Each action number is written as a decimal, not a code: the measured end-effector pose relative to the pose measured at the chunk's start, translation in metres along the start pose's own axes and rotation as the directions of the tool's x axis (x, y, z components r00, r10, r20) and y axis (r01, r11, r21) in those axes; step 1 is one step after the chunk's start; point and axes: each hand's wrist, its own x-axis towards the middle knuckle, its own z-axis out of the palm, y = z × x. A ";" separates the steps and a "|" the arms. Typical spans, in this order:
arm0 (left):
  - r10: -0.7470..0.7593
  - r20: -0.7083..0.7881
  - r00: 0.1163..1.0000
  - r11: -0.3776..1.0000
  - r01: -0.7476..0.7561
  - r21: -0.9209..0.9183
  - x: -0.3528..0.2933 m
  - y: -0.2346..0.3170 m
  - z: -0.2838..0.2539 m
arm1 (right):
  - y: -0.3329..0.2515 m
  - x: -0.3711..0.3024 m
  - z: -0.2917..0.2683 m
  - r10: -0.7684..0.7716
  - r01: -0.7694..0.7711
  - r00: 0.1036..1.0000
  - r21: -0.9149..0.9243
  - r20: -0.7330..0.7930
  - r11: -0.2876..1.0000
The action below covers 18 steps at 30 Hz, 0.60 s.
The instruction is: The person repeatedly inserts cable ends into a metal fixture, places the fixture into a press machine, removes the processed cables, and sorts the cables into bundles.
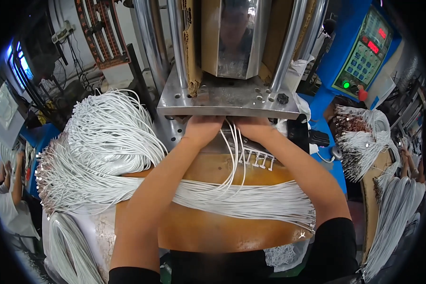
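Both of my hands reach in under the metal plate (pixel 222 100) of an upright press. The backs of my left hand (pixel 205 129) and my right hand (pixel 255 129) show, while the plate's front edge hides the fingers of both. A few white cables (pixel 235 158) run up between the hands and vanish under the plate; which hand has hold of them, if either, is hidden. Their lower lengths curve down to a long bundle of white cables (pixel 241 196) lying across the brown work board (pixel 199 232). Beside my right wrist lies a branched white plastic moulding (pixel 258 158).
A big heap of coiled white cables (pixel 111 135) rises at the left, with another loop (pixel 71 246) nearer me. On the right stands a blue control box (pixel 359 52) with a red knob (pixel 362 93). More cables (pixel 362 142) lie beyond it. Steel columns (pixel 151 42) flank the press.
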 end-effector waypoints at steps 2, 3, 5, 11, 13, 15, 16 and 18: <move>-0.003 0.055 0.999 1.000 0.004 -0.024 -0.001 0.001 -0.010 | -0.003 -0.005 -0.004 -0.009 0.009 1.000 0.012 0.012 1.000; -0.005 0.109 0.994 0.999 0.010 -0.043 -0.003 0.002 -0.016 | -0.004 -0.009 -0.006 -0.023 0.022 1.000 0.026 0.022 0.999; -0.007 0.151 0.989 0.998 0.016 -0.059 0.000 0.005 -0.027 | 0.000 -0.016 -0.011 -0.039 0.038 0.999 0.029 0.025 0.999; -0.069 0.125 0.990 0.996 0.063 0.059 -0.017 0.001 -0.017 | 0.019 -0.029 0.015 -0.342 0.212 0.928 -0.541 -0.150 0.814; -0.065 0.095 0.993 0.996 0.058 0.073 -0.017 -0.002 -0.021 | 0.017 -0.028 0.015 -0.392 0.202 0.901 -0.621 -0.185 0.758; -0.113 0.219 0.969 0.993 0.106 0.041 -0.014 -0.005 -0.029 | 0.015 -0.026 0.011 -0.375 0.220 0.918 -0.615 -0.133 0.757; -0.128 0.278 0.952 0.992 0.127 0.020 -0.007 -0.003 -0.040 | 0.014 -0.027 0.007 -0.359 0.221 0.927 -0.616 -0.108 0.756; -0.187 0.431 0.883 0.982 0.170 0.077 -0.012 0.015 -0.070 | 0.013 -0.047 -0.004 -0.169 0.146 0.985 -0.464 -0.010 0.874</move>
